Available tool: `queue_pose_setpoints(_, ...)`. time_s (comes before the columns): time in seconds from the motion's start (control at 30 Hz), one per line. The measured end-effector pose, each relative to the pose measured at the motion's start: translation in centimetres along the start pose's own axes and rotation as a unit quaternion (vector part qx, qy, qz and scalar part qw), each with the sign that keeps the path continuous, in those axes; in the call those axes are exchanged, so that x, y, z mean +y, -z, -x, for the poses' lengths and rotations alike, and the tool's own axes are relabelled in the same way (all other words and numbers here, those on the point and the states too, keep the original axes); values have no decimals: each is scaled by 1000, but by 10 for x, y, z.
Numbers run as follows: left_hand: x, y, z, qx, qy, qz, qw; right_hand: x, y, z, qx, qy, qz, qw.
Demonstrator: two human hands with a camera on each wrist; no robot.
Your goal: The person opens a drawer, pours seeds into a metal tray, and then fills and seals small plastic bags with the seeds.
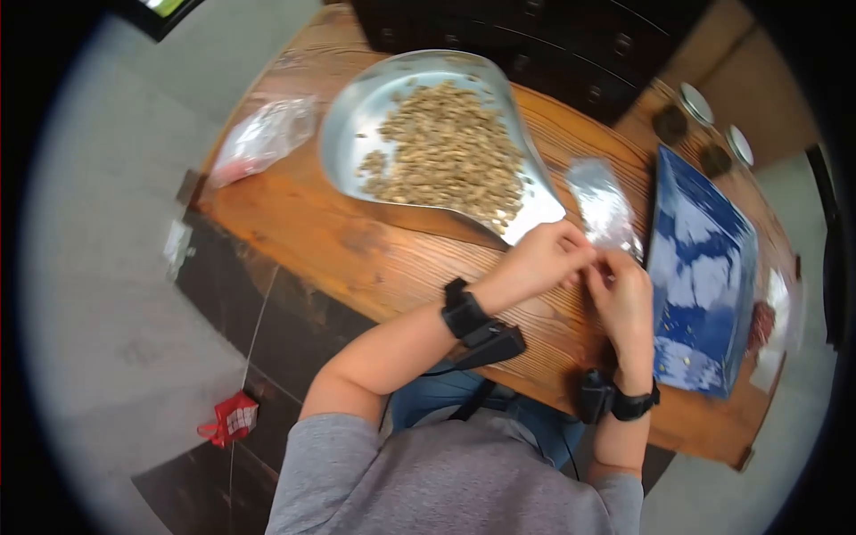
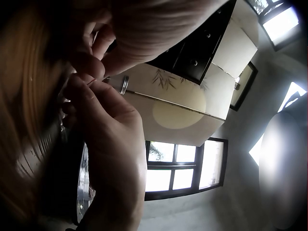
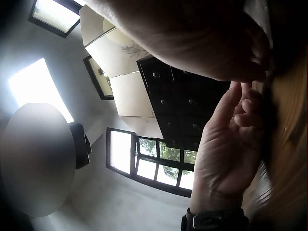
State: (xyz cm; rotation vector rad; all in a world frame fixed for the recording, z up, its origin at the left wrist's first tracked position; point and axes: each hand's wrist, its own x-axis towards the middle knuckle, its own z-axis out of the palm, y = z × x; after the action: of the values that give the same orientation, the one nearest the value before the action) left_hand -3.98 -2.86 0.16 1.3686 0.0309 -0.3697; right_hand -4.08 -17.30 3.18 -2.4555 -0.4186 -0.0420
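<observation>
Both hands meet fingertip to fingertip over the wooden table [image 1: 401,267], beside the spout of a metal scoop pan [image 1: 352,107] of pale brown beans [image 1: 450,147]. My left hand [image 1: 546,259] has thumb and fingers bent in a pinch at the spout's tip. Coming from the right, my right hand [image 1: 626,299] pinches at the same spot. In the left wrist view the right hand's thumb and forefinger [image 2: 86,98] press together against the left fingertips. Whatever small thing sits there is hidden by the fingers. A clear plastic bag [image 1: 602,201] lies just beyond them.
To the right lies a blue rectangular tray [image 1: 700,267] with a few bits on it. Two lidded jars [image 1: 695,104] stand behind it. Another plastic bag [image 1: 267,134] rests left of the pan. A dark drawer chest [image 1: 535,40] borders the back; a red bag [image 1: 234,419] lies on the floor.
</observation>
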Motion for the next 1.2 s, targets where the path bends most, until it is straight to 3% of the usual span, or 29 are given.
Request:
queue_pose_setpoints(0.17,5,-1,2,-10,-4,9,1000,6,2,5,16,32,-22,999)
queue_pose_setpoints(0.33,5,0,3,-10,13,-10,1000,3,7,5,26,16,-73,997)
queue_pose_setpoints(0.4,7,-2,4,-16,24,55,998,1,12,4,-4,-30,-125,992)
queue_pose_setpoints(0.53,4,0,4,-44,32,81,995,7,14,4,13,-30,-131,991)
queue_pose_setpoints(0.67,7,2,5,-56,56,106,991,6,18,2,-40,-63,-175,982)
queue_pose_setpoints(0.87,6,-1,3,-22,35,69,997,8,20,2,-44,-68,-226,971)
queue_pose_setpoints(1.03,6,4,3,-22,44,30,998,15,13,1,107,11,-89,990)
queue_pose_setpoints(1.2,6,-2,2,-33,48,78,995,13,10,1,125,30,-87,988)
